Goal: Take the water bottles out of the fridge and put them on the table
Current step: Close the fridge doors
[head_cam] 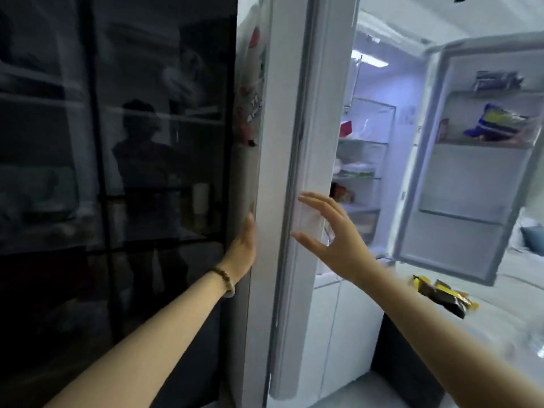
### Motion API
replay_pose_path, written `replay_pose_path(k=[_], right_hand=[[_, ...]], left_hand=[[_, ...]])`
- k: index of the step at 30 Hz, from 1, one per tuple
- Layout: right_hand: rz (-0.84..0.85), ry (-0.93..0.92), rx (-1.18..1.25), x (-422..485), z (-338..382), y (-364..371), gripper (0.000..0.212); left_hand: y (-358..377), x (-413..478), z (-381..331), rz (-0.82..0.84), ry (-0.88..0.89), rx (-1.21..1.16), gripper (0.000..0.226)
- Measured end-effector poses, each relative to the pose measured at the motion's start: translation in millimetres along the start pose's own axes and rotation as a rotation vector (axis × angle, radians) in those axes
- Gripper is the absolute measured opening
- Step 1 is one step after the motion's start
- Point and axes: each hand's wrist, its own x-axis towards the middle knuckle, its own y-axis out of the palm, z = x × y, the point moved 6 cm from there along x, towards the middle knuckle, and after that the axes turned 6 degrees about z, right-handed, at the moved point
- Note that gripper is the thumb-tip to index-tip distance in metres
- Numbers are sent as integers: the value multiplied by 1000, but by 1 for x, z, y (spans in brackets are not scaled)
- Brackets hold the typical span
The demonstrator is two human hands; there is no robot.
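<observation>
A person's left hand (241,245) presses flat on the outer face of the fridge's left door (282,201), the right hand (329,231) spreads wide, holding nothing, by its edge; no water bottles are discernible on the lit shelves (362,160) ahead-right, nearer that right grip.

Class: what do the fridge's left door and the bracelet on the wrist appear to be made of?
Left door: likely painted metal or plastic, smooth white with a soft sheen, left hand on its edge. Bracelet: probably wood or stone beads, rounded, brown and pale; too blurred to be sure.
</observation>
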Motion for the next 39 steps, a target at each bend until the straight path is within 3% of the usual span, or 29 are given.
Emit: replay_pose_path(k=[2,5,7,12,14,20,26,32,39], right_hand=[[17,-25,-124,-8,-21,-8,65],[94,-30,-157,-17,-49,-15,79],[93,-45,-144,-21,-63,-20,85],[16,52,31,-35,-106,-48,93],[-24,112,83,-39,-128,-62,96],[-139,373,278,-32,-214,-103,115],[-121,463,438,-6,-292,-129,110],[-159,412,494,10,-349,-126,99],[-265,390,574,42,-430,-125,75]], left_hand=[[12,5,2,-115,-53,-54,116],[31,8,0,-156,-64,-82,63],[48,16,-1,-159,-48,-5,54],[113,44,-13,-127,96,174,49],[136,61,-17,-132,214,272,63],[190,115,-6,-82,174,387,74],[201,194,-8,-173,211,556,58],[206,277,2,-225,335,981,60],[234,355,37,-360,452,1051,63]])
